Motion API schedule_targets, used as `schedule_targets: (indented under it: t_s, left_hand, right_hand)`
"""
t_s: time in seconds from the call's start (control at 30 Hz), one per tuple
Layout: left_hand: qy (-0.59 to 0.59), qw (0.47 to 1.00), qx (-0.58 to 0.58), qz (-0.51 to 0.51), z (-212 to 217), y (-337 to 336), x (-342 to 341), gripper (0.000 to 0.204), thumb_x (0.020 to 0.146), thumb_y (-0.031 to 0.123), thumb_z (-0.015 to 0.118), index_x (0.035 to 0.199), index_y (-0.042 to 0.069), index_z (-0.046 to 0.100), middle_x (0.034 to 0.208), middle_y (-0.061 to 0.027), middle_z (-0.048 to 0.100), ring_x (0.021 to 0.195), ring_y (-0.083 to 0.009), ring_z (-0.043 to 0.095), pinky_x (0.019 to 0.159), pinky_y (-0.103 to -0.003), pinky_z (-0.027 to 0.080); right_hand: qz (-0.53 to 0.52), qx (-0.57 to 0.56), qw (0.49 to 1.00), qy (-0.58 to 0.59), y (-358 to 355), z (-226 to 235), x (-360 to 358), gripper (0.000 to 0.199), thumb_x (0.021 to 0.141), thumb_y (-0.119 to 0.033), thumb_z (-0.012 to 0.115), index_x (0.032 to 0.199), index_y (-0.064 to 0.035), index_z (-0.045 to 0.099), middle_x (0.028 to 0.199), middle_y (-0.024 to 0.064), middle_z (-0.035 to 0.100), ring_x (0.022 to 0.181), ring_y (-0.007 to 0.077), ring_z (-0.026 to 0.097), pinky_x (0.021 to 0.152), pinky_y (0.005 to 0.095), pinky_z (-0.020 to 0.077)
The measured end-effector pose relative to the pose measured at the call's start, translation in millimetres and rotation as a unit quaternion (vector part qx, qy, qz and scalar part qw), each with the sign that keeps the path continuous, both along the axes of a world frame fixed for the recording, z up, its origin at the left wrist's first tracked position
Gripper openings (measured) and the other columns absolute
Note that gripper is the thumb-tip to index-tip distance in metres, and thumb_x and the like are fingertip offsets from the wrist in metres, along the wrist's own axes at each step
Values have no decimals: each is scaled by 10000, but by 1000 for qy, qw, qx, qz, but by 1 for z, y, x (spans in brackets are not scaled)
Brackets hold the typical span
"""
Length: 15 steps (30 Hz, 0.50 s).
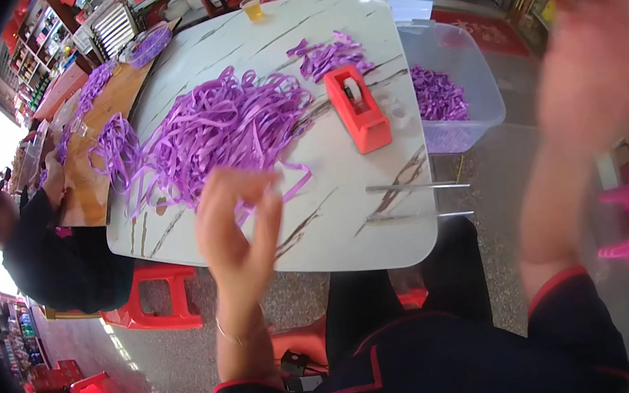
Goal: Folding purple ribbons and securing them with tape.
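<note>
My left hand (235,232) hovers at the near edge of a heap of purple ribbons (228,124) on the marble-patterned table. Its fingers are bent and its thumb stands apart from them, with a bit of ribbon showing behind the gap; I see nothing held. High on the right, beyond the table's side, my right hand (592,53) is raised and smeared by motion, so its fingers and any hold are unclear. A red tape dispenser (361,113) with a roll of tape stands right of the heap. Behind it lies a smaller pile of purple ribbon pieces (331,56).
A translucent plastic bin (477,69) with purple pieces stands beside the table's right side. Two thin metal rods (418,186) jut over that edge. A cup of yellow liquid (252,8) stands at the back. Another person (55,241) sits left at a wooden table (91,180).
</note>
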<state>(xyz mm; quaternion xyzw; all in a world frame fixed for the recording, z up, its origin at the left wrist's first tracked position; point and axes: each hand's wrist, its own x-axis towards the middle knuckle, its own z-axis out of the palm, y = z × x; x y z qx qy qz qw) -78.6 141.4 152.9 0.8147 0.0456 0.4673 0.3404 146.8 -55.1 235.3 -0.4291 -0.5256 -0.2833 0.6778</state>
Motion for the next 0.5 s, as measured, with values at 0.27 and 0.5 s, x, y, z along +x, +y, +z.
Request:
schedule_targets:
  t_s: [0.27, 0.5]
  left_hand:
    - [270, 943, 175, 85, -90, 120, 68, 564, 715, 325, 678, 1223, 149, 505, 1227, -138, 474, 1164, -288, 413, 941, -431, 316]
    - [448, 858, 232, 100, -116, 121, 86, 724, 669, 448, 680, 1304, 218, 420, 1366, -151, 337, 1275, -326, 273, 987, -527, 222]
  right_hand:
    - [12, -12, 999, -27, -86, -7, 35, 428, 836, -277, 451, 1111, 42, 525, 1137, 177, 529, 1051, 269, 492, 920, 352, 364]
    - [13, -25, 995, -97, -53, 4, -21, 441, 832, -283, 456, 1106, 57, 520, 1137, 194, 523, 1056, 281, 491, 927, 362, 360]
